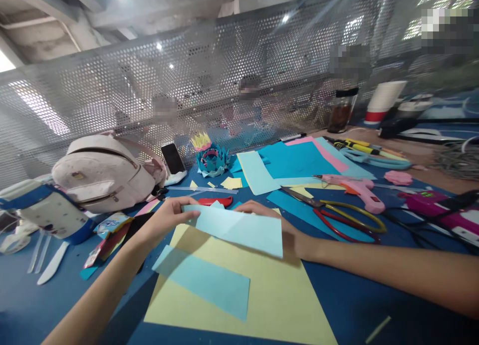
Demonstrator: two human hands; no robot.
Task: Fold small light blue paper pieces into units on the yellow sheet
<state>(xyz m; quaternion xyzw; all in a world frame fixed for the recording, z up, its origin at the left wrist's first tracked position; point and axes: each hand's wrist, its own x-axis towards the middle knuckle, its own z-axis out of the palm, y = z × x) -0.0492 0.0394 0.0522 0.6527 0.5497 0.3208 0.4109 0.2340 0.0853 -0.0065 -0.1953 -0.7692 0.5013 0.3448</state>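
A light blue paper strip point(239, 227) is held up at a slant above a yellow paper sheet point(277, 295). My left hand point(174, 215) is closed on the strip's left end, pinching it between thumb and fingers. Behind the strip, my right hand point(258, 207) is closed against it, with the knuckles above the top edge and most fingers hidden. A second light blue strip point(205, 280) lies flat on the yellow sheet. Just past my hands is a red utility knife point(216, 201), partly covered by the held strip.
Scissors point(333, 215) and a pink glue gun point(354, 187) lie to the right. Blue sheets point(295, 160) and a paper flower point(211, 158) sit behind. To the left are a white backpack point(101, 172), a phone point(172, 159) and a white plastic knife point(53, 263).
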